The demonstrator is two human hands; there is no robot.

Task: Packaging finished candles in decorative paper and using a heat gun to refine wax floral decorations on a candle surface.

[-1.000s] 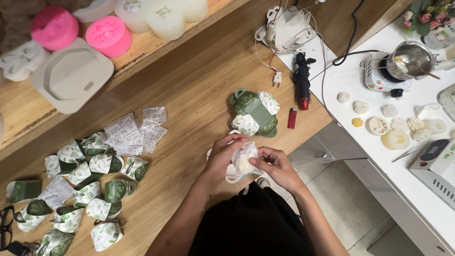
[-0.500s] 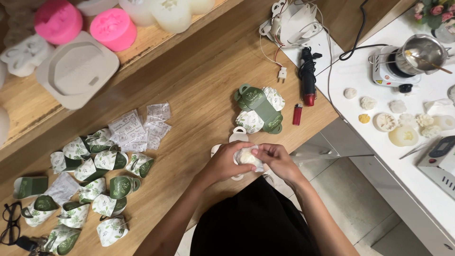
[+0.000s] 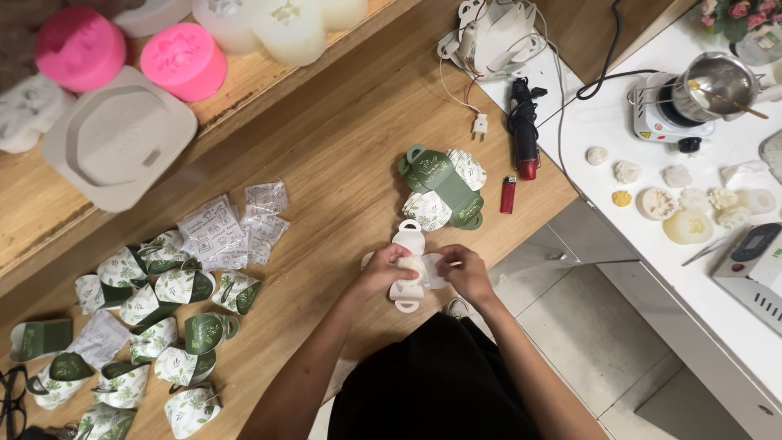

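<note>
Head view: hands (image 3: 428,273) fold white carton (image 3: 409,269) (green-leaf cartons (image 3: 444,186) beyond).

Two pink moulds (image 3: 130,53), red lighter (image 3: 507,195), small pot (image 3: 720,81) on white counter (image 3: 619,130)

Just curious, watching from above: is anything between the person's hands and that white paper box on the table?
No. Both the left hand and the right hand already touch the white box, which lies unfolded on the wooden table. Nothing visible comes between them.
</note>
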